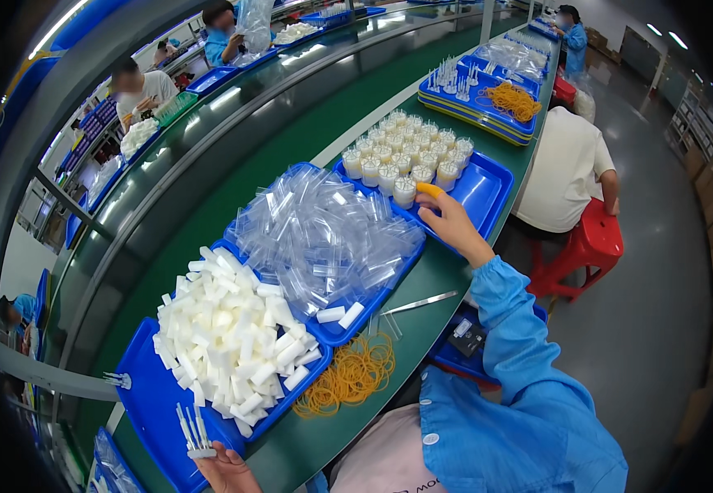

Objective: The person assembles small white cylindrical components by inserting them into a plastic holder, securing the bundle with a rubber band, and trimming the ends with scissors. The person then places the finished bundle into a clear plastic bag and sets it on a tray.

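At the lower left, my left hand (229, 470) pinches a white round base with upright prongs (198, 435) by its edge. It is beside a blue tray heaped with short white foam tubes (229, 337). My right hand (453, 223) reaches to another blue tray (488, 187), its thumb and index finger apart and a yellow-orange finger cot on the index finger. Its fingertips are at the side of the nearest white cylinder (404, 192), apparently touching it. Rows of similar white cylinders (402, 148) with pronged tops stand in that tray.
Clear plastic sleeves (324, 234) fill the middle tray. Yellow rubber bands (348, 376) and metal tweezers (420, 303) lie on the green bench. Farther along are stacked trays (476, 119) with pronged bases. A seated person (566, 168) is on a red stool (595, 234) to the right.
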Available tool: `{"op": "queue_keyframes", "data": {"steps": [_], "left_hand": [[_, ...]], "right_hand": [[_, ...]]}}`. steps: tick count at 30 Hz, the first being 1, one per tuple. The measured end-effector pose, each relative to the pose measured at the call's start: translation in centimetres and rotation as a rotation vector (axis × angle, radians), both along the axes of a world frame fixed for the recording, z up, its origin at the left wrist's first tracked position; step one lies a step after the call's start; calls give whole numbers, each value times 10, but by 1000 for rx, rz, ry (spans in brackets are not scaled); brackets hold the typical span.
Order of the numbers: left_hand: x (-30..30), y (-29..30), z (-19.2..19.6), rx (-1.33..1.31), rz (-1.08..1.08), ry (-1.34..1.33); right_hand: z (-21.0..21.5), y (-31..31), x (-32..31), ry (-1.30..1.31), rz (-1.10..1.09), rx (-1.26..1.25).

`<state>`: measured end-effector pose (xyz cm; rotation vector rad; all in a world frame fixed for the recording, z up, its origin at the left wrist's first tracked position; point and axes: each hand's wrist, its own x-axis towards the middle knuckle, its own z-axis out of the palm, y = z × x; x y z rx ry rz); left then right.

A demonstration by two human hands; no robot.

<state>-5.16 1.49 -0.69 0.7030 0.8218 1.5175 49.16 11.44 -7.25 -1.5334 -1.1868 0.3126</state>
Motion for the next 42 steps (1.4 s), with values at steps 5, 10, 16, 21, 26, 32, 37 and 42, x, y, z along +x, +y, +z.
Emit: {"op": "queue_keyframes", "data": {"steps": [5, 10, 16, 21, 26, 32, 37, 42], "left_hand": [[-13, -1, -12, -140, 47, -257], [27, 0, 15, -220, 34, -529], [37, -4, 4, -114, -61, -303], [41, -9, 7, -139, -14, -245], [41, -11, 4, -141, -25, -144], [63, -16, 10, -18, -76, 167], [82, -14, 16, 127, -407, 258], [97, -11, 13, 87, -554, 235]], "right_hand": [[27, -9, -32, -353, -244, 101], [91, -50, -115, -228, 405, -20], [74, -39, -174, -844, 625, -208], [72, -29, -179, -1055, 689, -370], [80, -20, -171, -852, 823, -293], [98, -42, -187, -64, 724, -118], [83, -73, -217, 1052, 705, -184], [68, -76, -221, 1292, 765, -299]]}}
